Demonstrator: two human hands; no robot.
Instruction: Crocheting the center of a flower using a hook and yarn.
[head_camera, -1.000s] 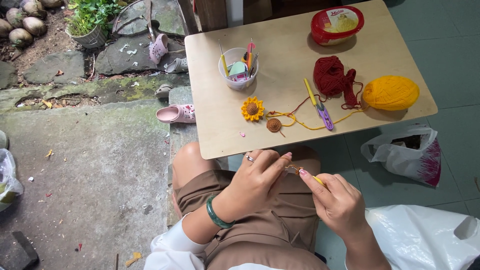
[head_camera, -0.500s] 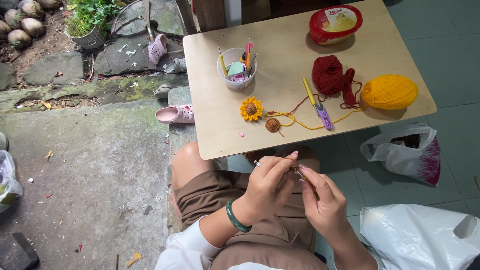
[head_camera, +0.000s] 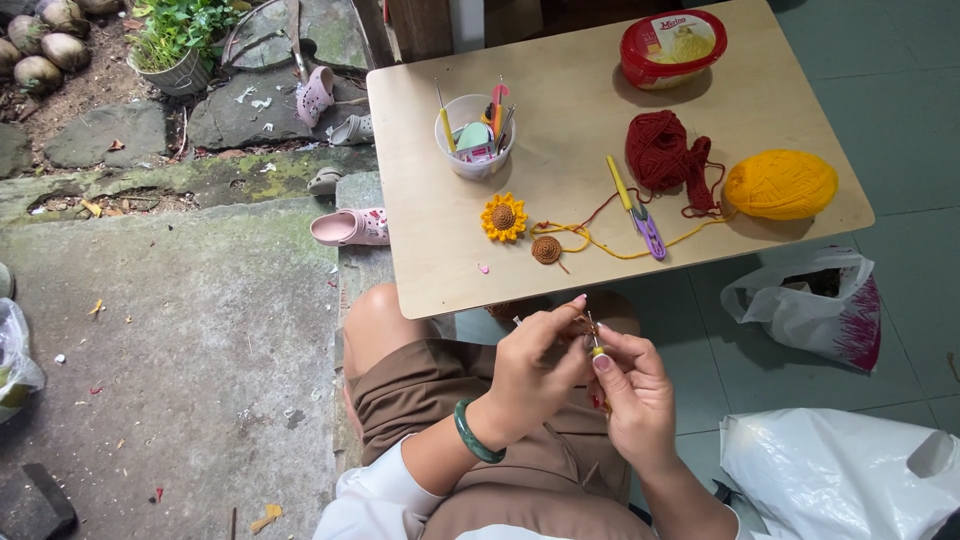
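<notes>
The right hand (head_camera: 632, 390) pinches a crochet hook (head_camera: 594, 340) between thumb and fingertips, its fingers curled shut around the yellow grip, the thin metal shaft pointing up toward the table's near edge. The left hand (head_camera: 535, 372) meets it just beside, fingers bent and closed on a small brown crochet piece (head_camera: 578, 322) at the hook's tip; how much of that piece there is cannot be told, since the fingers cover most of it. A green bangle (head_camera: 470, 433) sits on the left wrist. Both hands hover over the lap, just below the near edge of the wooden table (head_camera: 440, 270).

On the table, close to the near edge, lie a crocheted sunflower (head_camera: 503, 216) and a small brown disc (head_camera: 546, 250), side by side, with yellow yarn trailing from the disc toward the right. A second hook with a yellow handle (head_camera: 619, 183) and purple snips (head_camera: 650, 230) lie near the middle. A red yarn ball (head_camera: 661, 152) and a yellow yarn ball (head_camera: 781, 184) rest toward the right edge, near each other. A clear cup of tools (head_camera: 474, 136) stands toward the left, and a red-rimmed tub (head_camera: 685, 46) sits at the far edge.
</notes>
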